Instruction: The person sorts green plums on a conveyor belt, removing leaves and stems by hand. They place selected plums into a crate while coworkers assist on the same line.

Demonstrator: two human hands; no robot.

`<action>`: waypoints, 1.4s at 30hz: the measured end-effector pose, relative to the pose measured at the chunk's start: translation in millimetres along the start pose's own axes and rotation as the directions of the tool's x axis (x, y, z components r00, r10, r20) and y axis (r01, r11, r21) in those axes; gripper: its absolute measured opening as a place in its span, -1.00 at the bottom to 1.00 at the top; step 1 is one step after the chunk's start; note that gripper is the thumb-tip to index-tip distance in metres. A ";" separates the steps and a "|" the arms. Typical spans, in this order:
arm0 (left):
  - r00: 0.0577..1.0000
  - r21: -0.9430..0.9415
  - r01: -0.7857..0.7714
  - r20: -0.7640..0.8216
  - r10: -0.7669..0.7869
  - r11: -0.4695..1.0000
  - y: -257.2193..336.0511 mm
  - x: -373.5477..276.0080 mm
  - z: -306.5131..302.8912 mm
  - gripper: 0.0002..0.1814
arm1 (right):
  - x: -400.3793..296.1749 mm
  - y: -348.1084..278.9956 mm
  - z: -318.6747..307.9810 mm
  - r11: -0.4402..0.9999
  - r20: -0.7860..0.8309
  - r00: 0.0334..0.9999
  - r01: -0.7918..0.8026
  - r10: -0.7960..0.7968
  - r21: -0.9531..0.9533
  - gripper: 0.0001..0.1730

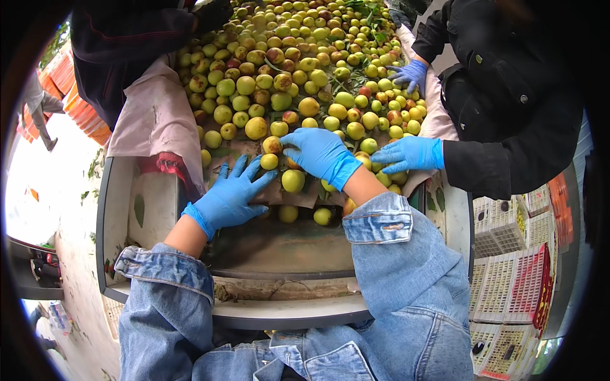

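Yellow-green fruits (245,85), which look like fresh jujubes, some with red-brown patches, spread over a sorting table in front of me. My left hand (228,196), in a blue glove, lies palm down with fingers spread at the near edge of the heap. Its fingertips are close to a small yellow fruit (269,161). Opposite it, my right hand (324,153), also gloved, curves over the fruits with its fingertips at a brown-blotched fruit (272,144). Its palm side is hidden. A larger green fruit (293,181) lies between my hands, and two fruits rest lower on the dark chute (286,247).
A co-worker's blue-gloved hand (408,154) reaches in close at my right; a purple-gloved hand (411,75) is farther up. Another person's dark sleeve (138,33) is at the left. Pink cloth (157,112) covers the side rail. Plastic crates (510,281) are stacked at right.
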State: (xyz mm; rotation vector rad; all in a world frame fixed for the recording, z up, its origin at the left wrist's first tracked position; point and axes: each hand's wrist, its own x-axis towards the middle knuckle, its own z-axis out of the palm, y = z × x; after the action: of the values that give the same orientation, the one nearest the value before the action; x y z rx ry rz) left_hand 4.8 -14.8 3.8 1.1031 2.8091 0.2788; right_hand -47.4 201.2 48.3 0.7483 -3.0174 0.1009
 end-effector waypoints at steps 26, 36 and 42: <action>0.937 -0.001 0.053 -0.345 -0.050 0.999 -4.5 7.4 -0.4 -0.67 | 29.2 -6.2 -19.4 0.994 0.241 0.965 0.110 -0.102 -0.019 -0.31; 0.958 0.003 0.097 -0.273 -0.092 0.995 -3.2 5.6 -4.4 -0.56 | 24.9 13.9 8.8 0.792 -0.002 0.967 0.210 -0.255 0.574 -0.53; 0.962 0.015 0.086 -0.260 -0.079 0.996 -4.9 6.5 -2.6 -0.56 | -13.1 -10.1 -28.5 0.083 0.100 0.981 -0.087 -0.169 0.993 -0.41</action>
State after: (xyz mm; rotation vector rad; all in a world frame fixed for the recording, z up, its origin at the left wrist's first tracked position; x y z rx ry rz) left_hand -3.6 -14.3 5.1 1.0182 3.0866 0.4080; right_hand -30.6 200.4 76.7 0.8093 -2.5466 2.4575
